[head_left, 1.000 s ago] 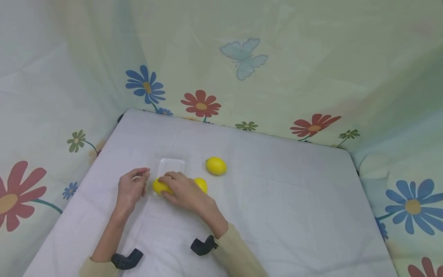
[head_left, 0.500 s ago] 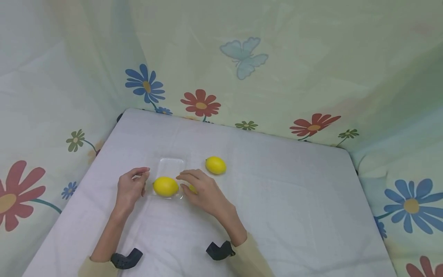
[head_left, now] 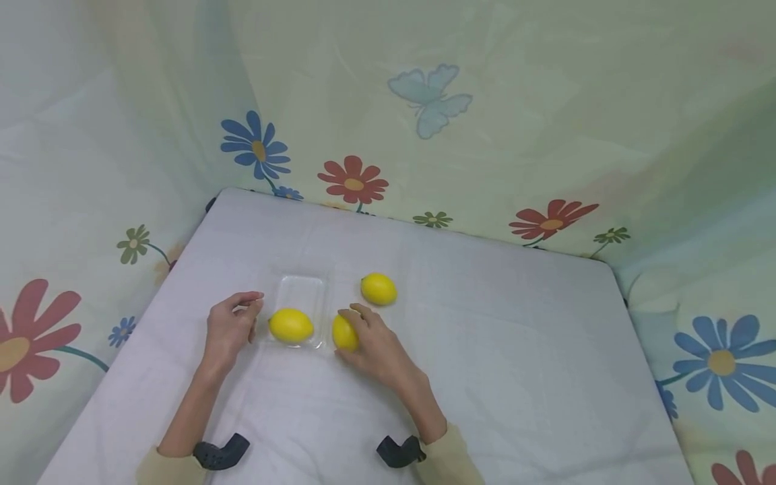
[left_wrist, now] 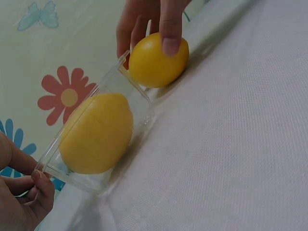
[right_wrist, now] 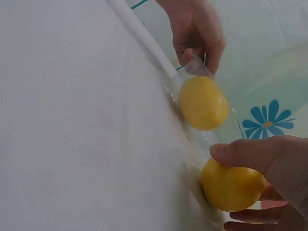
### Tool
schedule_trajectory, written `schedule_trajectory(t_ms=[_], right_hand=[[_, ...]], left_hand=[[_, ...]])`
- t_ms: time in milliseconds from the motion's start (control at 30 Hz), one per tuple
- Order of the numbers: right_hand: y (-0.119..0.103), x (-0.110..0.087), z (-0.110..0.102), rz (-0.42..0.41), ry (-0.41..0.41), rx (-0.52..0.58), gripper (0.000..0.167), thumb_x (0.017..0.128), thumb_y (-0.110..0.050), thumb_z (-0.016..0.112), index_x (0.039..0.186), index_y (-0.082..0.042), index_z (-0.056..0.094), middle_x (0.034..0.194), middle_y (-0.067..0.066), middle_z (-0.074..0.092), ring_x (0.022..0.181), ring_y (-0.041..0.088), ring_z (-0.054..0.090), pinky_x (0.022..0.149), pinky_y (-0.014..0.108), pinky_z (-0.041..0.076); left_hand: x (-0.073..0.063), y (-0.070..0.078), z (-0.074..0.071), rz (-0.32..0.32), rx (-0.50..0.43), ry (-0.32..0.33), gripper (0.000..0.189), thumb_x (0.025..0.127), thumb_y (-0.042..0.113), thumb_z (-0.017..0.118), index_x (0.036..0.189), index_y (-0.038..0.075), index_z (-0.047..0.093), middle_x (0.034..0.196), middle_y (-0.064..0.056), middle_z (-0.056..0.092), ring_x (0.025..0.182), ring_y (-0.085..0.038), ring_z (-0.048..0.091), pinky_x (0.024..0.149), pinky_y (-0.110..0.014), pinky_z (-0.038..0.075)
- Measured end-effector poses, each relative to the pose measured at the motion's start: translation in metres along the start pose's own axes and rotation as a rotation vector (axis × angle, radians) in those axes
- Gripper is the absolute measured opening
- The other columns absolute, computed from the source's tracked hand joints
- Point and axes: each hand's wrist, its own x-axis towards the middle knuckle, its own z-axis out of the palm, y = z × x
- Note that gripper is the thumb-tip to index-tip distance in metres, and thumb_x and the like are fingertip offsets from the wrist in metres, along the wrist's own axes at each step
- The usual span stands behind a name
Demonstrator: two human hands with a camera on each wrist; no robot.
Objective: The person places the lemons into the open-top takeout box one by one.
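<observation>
A clear plastic container lies on the white-covered table, with one yellow lemon in its near half. At the container's left rim is my left hand; in the left wrist view its thumb and fingers pinch that rim. Just right of the container, a second lemon sits at the table surface in the grip of my right hand. The right wrist view shows the thumb over this lemon and the fingers on its other side. A third lemon rests farther back, touched by neither hand.
The white cloth covers the table out to the right. Behind it and at both sides hang flower-printed curtains. A dark wrist device is worn on each forearm.
My right hand has let go of the lemon in the container, drawn back to the right and taken hold of the lemon beside it. My left hand has stayed at the rim.
</observation>
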Motion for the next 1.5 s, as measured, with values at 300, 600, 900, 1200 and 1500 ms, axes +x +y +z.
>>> schedule_trajectory(t_ms=[300,600,900,1200,1500], right_hand=[[0.003,-0.003,0.005,-0.035,0.037,0.016,0.061,0.091,-0.022,0.08,0.145,-0.014,0.053,0.149,0.012,0.05,0.129,0.031,0.057,0.101,0.044,0.055],[0.003,-0.006,0.007,-0.059,0.078,0.008,0.06,0.089,-0.018,0.079,0.143,-0.011,0.054,0.147,0.014,0.052,0.128,0.031,0.058,0.1,0.043,0.056],[0.001,-0.009,-0.002,-0.084,0.146,-0.026,0.063,0.086,-0.017,0.081,0.143,-0.011,0.055,0.147,0.014,0.052,0.128,0.032,0.059,0.099,0.04,0.057],[-0.003,-0.006,-0.015,-0.174,0.221,0.004,0.068,0.082,-0.011,0.085,0.143,-0.011,0.054,0.147,0.015,0.053,0.128,0.029,0.06,0.1,0.037,0.056],[-0.013,0.017,-0.023,-0.243,0.22,0.001,0.067,0.085,-0.015,0.083,0.145,-0.011,0.053,0.146,0.014,0.053,0.131,0.029,0.056,0.104,0.036,0.054]], left_hand=[[0.0,-0.001,0.001,0.016,-0.007,0.005,0.032,0.103,0.016,0.056,0.13,0.0,0.064,0.094,-0.019,0.062,0.048,-0.01,0.045,0.045,-0.023,0.037],[-0.001,0.0,0.001,-0.005,0.002,0.004,0.033,0.103,0.016,0.057,0.131,0.001,0.064,0.088,-0.016,0.062,0.049,-0.011,0.045,0.045,-0.024,0.037],[-0.001,0.0,0.0,0.007,-0.008,0.003,0.032,0.103,0.015,0.057,0.131,0.0,0.064,0.092,-0.018,0.063,0.048,-0.01,0.045,0.045,-0.024,0.037],[0.0,-0.001,0.0,0.0,-0.001,0.013,0.032,0.103,0.016,0.058,0.13,0.001,0.065,0.083,-0.015,0.061,0.049,-0.011,0.045,0.045,-0.024,0.038],[0.001,0.001,-0.002,0.005,-0.015,0.002,0.033,0.102,0.017,0.059,0.13,0.0,0.065,0.083,-0.012,0.065,0.048,-0.011,0.048,0.046,-0.025,0.04]])
